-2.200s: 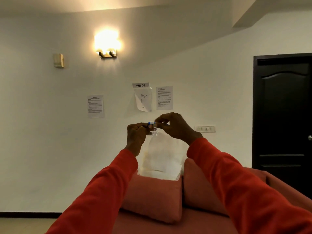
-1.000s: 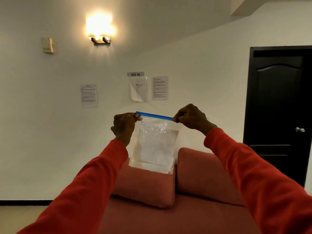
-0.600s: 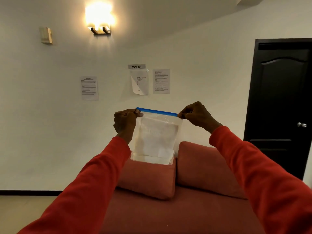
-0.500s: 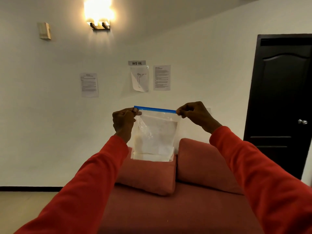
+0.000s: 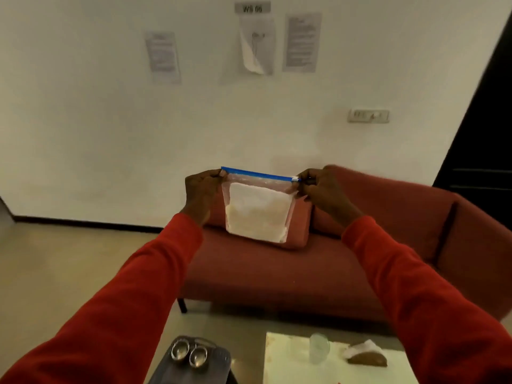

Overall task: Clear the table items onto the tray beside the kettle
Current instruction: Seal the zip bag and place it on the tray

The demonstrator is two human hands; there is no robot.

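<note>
Above the red sofa (image 5: 277, 273), my zip bag (image 5: 257, 212) hangs.
Left hand (image 5: 201, 192) and right hand (image 5: 322, 189) fingers pinch its blue seal's (image 5: 256, 173) ends.

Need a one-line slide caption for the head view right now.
Both hands hold a zip bag above the sofa.

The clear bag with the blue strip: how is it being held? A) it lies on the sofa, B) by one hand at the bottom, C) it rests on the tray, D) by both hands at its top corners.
D: the left hand and the right hand each pinch a top corner of the bag, which hangs in the air.
</note>
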